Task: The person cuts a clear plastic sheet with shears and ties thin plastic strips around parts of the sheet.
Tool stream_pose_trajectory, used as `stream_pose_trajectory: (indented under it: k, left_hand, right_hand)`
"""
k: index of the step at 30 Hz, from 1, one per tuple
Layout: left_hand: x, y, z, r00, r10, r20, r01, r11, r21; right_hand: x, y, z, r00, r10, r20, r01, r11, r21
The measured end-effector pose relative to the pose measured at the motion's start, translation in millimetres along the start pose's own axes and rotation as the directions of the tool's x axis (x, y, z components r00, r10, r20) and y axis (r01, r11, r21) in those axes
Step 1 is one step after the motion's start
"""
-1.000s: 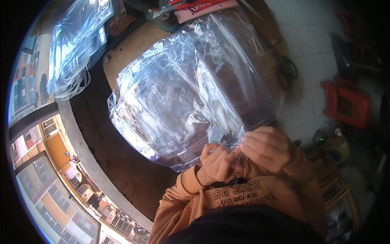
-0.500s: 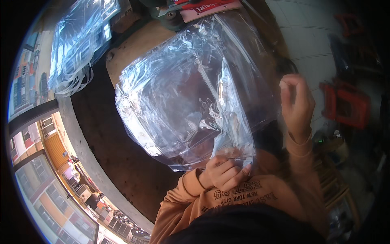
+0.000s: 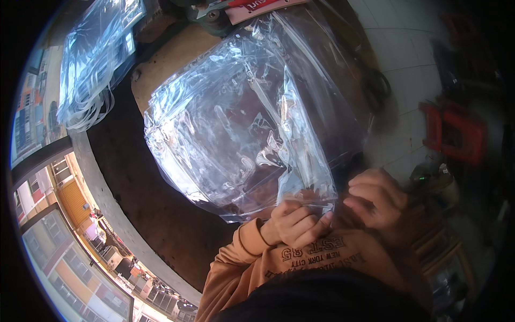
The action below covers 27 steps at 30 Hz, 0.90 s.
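A pile of clear plastic sheets or bags [image 3: 214,139], shiny and creased, covers most of the tabletop before me. Its near corner is pinched by my left hand [image 3: 299,222], fingers curled over the edge close to my chest. A folded, glossy strip of the plastic [image 3: 303,139] runs from that hand toward the far side. My right hand [image 3: 378,201] is just right of the same corner, apart from the plastic. Its fingers are bent, with a gap between them and the thumb; slight blur softens them, and nothing shows in them.
More clear plastic with pale looped straps [image 3: 96,102] hangs at the far left, by a window frame. Dark green machine parts [image 3: 215,21] and a red-and-pink board [image 3: 263,9] stand at the far edge. Black loop handles [image 3: 382,86] lie at the right edge; a red stool [image 3: 456,131] stands beyond.
My right hand has come down and slightly left, toward my left hand, and its fingers have turned leftward. The left hand keeps its grip on the plastic corner. The view has shifted slightly.
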State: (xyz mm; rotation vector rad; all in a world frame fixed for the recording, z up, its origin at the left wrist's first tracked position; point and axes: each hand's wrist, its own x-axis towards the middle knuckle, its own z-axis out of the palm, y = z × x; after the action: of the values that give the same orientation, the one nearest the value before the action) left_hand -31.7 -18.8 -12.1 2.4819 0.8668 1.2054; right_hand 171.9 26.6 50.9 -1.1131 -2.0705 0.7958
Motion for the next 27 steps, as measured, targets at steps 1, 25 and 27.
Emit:
stream_pose_trajectory:
  k: [1, 25, 27]
  left_hand:
    - [0, 1, 0, 1.0, 0.0, -0.004, 0.0, 1.0, 0.004]
    - [4, 6, 3, 0.996, -0.027, -0.085, 0.028, 1.0, 0.012]
    - [3, 6, 3, 0.996, -0.03, -0.083, 0.031, 0.999, 0.02]
  right_hand:
    - [0, -4, 3, 0.998, -0.055, 0.015, 0.054, 0.998, 0.036]
    - [6, 7, 8, 0.971, -0.221, 0.093, 0.217, 0.975, 0.047]
    - [7, 9, 10, 0.959, -0.262, 0.108, 0.261, 0.965, 0.022]
